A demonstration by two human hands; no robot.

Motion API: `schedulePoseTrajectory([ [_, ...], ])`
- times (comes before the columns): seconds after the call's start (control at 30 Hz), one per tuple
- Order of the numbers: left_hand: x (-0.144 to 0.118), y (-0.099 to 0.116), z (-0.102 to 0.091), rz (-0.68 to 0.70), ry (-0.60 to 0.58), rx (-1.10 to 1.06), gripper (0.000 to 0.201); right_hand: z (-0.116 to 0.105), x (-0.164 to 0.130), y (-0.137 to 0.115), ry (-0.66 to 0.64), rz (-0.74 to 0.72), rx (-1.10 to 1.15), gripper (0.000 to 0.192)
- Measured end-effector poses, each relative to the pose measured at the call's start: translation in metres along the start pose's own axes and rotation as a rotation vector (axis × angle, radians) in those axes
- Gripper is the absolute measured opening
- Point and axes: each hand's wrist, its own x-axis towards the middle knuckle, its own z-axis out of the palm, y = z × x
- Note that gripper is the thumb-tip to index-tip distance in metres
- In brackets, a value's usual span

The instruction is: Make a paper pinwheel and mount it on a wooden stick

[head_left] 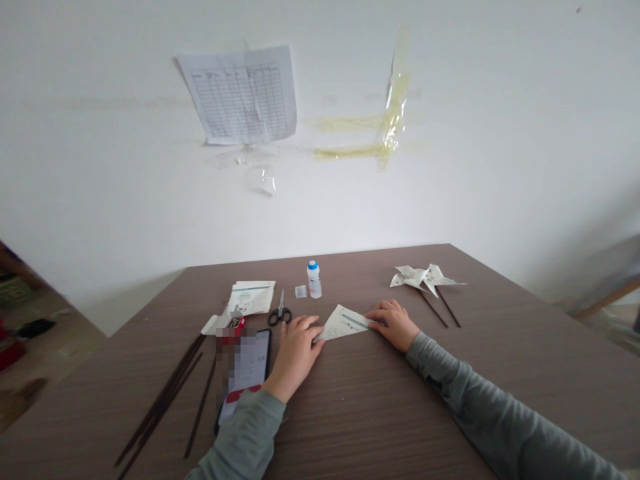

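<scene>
From the head camera, a brown wood-grain table (350, 413) runs away toward a white wall. Both hands lie flat on a folded triangle of printed paper (344, 323) at the middle of the table. The left hand (296, 351) presses the paper's near left corner, fingers stretched out and close together, gripping nothing. The right hand (395, 322) rests on the paper's right tip, fingers loosely spread and flat, pinning the paper rather than clasping it. Both arms wear grey-green sleeves.

Just left of the left hand lies a phone (246, 373), screen up, and left of that a bundle of thin dark sticks (165, 397) slanting toward the near edge. Beyond the left hand sit small scissors (279, 313), a stack of paper sheets (250, 297) and a white bottle with a blue cap (314, 279), which stands upright. To the far right of the right hand lie two finished paper pinwheels (425, 277) on dark sticks, well apart from the hand.

On the wall hang a printed table sheet (243, 93) and strips of yellowed tape (385, 127)
</scene>
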Motion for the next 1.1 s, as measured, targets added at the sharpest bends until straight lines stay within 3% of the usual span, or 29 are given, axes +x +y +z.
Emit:
schedulePoseTrajectory([
  [0.4, 0.007, -0.002, 0.008, -0.006, 0.041, -0.094, 0.033, 0.003, -0.001, -0.002, 0.047, 0.004, -0.004, 0.032],
  [0.73, 0.009, -0.006, 0.012, 0.013, 0.071, -0.149, 0.034, 0.001, -0.001, -0.002, -0.018, 0.022, -0.018, 0.029],
  [1.1, 0.003, 0.009, 0.006, -0.049, 0.061, -0.116, 0.014, 0.006, 0.001, -0.008, 0.015, 0.024, -0.033, 0.031],
])
